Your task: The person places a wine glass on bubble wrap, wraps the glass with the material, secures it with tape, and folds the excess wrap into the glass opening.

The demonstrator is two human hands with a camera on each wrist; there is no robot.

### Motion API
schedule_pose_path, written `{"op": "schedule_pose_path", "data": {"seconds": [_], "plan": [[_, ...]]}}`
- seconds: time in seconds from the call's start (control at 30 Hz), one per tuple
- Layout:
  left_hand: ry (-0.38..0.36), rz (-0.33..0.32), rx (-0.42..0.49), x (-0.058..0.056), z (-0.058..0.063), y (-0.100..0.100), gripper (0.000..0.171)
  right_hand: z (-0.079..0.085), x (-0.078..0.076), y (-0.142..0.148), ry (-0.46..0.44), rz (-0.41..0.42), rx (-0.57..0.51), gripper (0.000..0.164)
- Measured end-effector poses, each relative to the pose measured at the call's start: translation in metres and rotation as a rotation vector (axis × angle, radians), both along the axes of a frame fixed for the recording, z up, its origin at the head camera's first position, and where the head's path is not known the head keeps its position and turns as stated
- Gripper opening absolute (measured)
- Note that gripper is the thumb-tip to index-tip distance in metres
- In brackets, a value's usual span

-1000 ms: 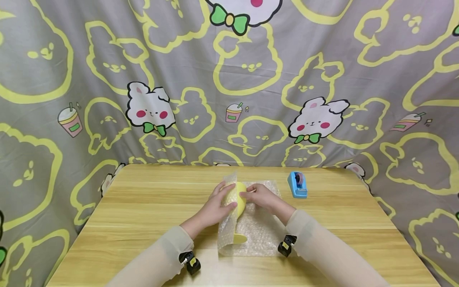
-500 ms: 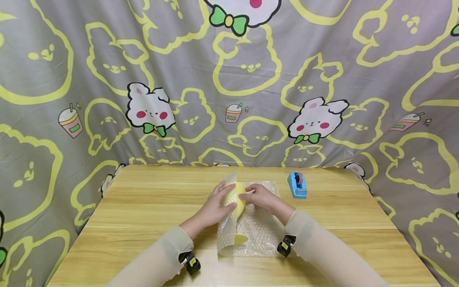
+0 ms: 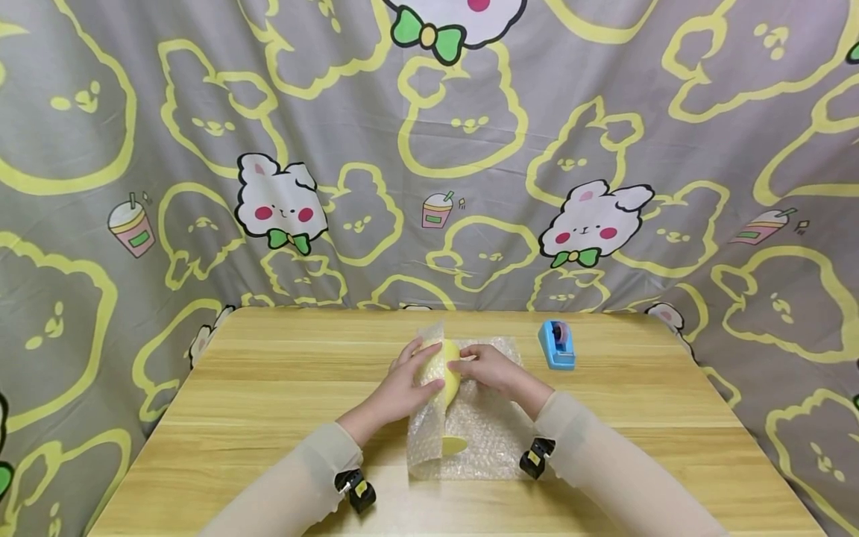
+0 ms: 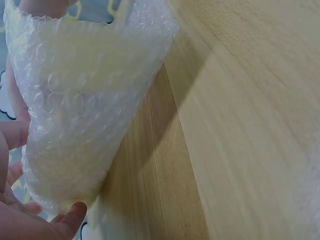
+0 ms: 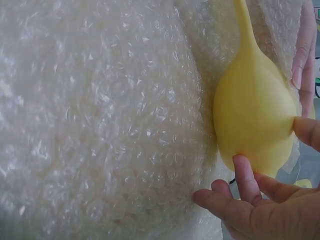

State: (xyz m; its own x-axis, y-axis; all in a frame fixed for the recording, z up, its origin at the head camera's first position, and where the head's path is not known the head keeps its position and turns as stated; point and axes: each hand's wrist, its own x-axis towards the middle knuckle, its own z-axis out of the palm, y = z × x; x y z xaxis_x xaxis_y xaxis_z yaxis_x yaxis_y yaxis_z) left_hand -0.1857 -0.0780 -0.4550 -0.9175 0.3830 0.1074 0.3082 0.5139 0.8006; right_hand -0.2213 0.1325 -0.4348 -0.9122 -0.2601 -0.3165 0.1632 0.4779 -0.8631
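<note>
Wrapping, apparently, a yellow goblet [image 5: 255, 107] gripped through bubble wrap [image 3: 493, 432] by the left hand [image 3: 403, 386], pinched by the right hand [image 3: 491, 368], probably needing a snug rightward roll next.

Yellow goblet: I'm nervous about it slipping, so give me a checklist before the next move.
1. Left hand on the bubble wrap: ok, holding it folded over part of the yellow goblet.
2. Right hand on the yellow goblet: ok, holding its bowl.
3. Yellow goblet fully covered: not ok, bowl and foot partly exposed.
4. Tape dispenser on the table: ok, tape roll fitted.
5. Yellow goblet free of cracks: cannot tell, wrap hides part.
</note>
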Motion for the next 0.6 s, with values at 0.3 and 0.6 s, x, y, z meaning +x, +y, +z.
{"op": "schedule_pose_path", "data": {"seconds": [0.3,0.6], "plan": [[-0.012,-0.002,-0.004,0.0007,0.0020,0.0026,0.067,0.0012,0.0000,-0.0012,-0.007,-0.011,-0.014,0.059],[-0.007,-0.004,-0.016,0.0030,0.0045,0.0051,0.068,-0.0005,-0.0004,-0.0044,-0.014,-0.037,0.009,0.067]]}}
